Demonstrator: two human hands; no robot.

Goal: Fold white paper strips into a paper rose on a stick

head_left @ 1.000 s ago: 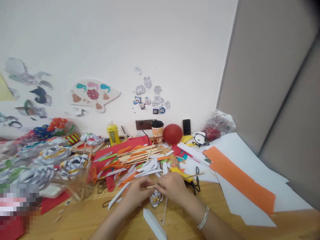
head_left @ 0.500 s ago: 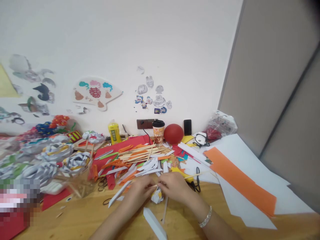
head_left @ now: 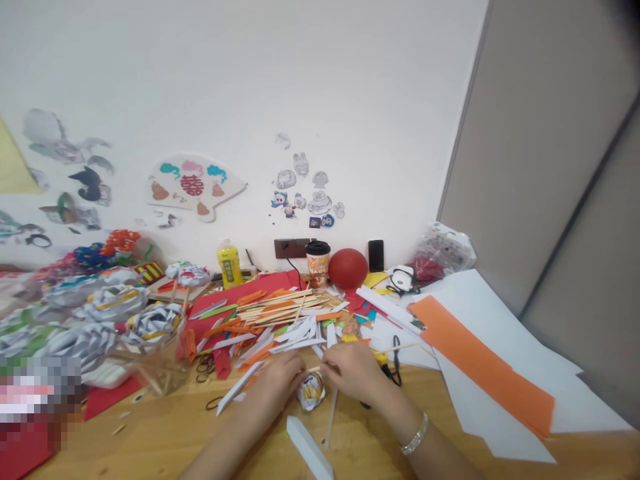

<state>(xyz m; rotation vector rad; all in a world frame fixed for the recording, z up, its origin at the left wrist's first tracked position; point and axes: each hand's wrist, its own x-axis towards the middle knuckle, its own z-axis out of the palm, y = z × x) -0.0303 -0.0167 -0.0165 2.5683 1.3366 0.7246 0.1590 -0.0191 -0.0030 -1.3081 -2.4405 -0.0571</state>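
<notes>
Our round paper bundle (head_left: 311, 393), white and yellow, thin stick (head_left: 314, 369) pinched in our right hand (head_left: 350, 369), left hand (head_left: 285, 375) curled, grip unclear, clear box (head_left: 176, 360) holding wooden sticks (head_left: 167, 383), lidded cup (head_left: 318, 265)

a craft corner, seen over my remote feed; whether it belongs to a home or a classroom, i cannot tell. a wood table (head_left: 160, 443) against a white wall (head_left: 350, 80) is strewn with paper strips (head_left: 300, 331), sticks (head_left: 280, 307) and large sheets (head_left: 487, 320). on the wall i see cutouts (head_left: 320, 201) and a painted fan (head_left: 191, 185). a bottle (head_left: 230, 267) and a cup (head_left: 318, 267) stand at the back.
</notes>
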